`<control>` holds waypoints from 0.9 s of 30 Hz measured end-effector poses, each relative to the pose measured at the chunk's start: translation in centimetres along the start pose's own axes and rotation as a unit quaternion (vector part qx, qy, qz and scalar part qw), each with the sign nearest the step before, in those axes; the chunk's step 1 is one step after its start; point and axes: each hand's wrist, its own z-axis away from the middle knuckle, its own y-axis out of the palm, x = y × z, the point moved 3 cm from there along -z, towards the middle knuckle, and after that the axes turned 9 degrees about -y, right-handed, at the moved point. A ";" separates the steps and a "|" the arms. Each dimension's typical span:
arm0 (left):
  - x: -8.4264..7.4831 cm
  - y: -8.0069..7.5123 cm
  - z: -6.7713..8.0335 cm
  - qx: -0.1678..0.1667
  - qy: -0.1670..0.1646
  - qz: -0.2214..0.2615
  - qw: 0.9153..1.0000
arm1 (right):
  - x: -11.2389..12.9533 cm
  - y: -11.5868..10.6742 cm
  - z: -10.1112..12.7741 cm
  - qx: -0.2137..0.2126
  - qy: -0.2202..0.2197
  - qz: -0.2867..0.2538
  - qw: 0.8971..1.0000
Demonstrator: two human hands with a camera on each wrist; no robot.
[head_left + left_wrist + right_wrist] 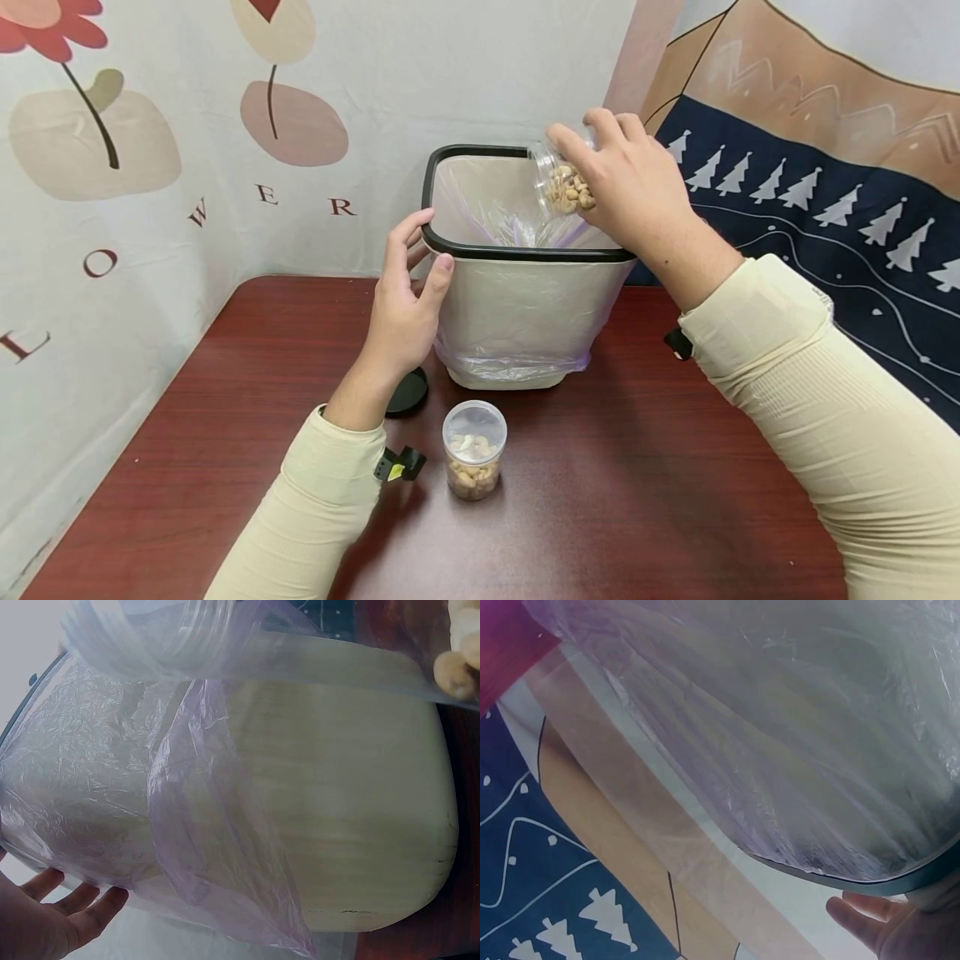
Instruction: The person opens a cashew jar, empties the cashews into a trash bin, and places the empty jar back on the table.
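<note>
Jar [562, 187] of cashews tilted over bin [517, 250], gripped by right hand [637, 192]; left hand [405, 292] relaxed at rim.

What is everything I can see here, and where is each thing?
bin: one, beige with a black rim, at the back of the table.
liner: one, clear purple-tinted plastic, inside the bin and folded over its sides.
tilted jar: one, clear, holding cashews, tipped over the bin's mouth.
standing jar: one, clear, lidded, holding cashews, upright in front of the bin.
lid: one, black, flat on the table by the left wrist.
table: one, dark red-brown wood.
backdrops: floral cloth left, tree-print cloth right.
left hand: rests on the bin's rim.
right hand: grips the tilted jar.
</note>
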 end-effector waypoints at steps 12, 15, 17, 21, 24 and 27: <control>0.0 0.0 0.0 0.000 0.000 -0.002 1.000 | 0.0 0.0 -0.2 0.009 0.017 -0.005 1.000; 0.0 0.0 0.1 0.000 -0.001 -0.002 1.000 | 0.0 0.0 -0.1 0.013 0.018 -0.010 1.000; 0.0 0.0 0.1 0.000 -0.002 -0.002 1.000 | 0.0 0.0 -0.1 0.014 0.016 -0.011 1.000; 0.0 0.0 0.1 -0.001 -0.005 -0.003 1.000 | 0.0 0.0 0.0 0.011 0.007 -0.006 1.000; 0.0 0.0 0.1 -0.001 -0.006 -0.003 1.000 | 0.0 0.0 0.0 0.009 0.001 -0.003 1.000; 0.0 0.0 0.1 0.000 -0.005 -0.002 1.000 | 0.0 0.0 0.0 0.011 0.001 -0.002 1.000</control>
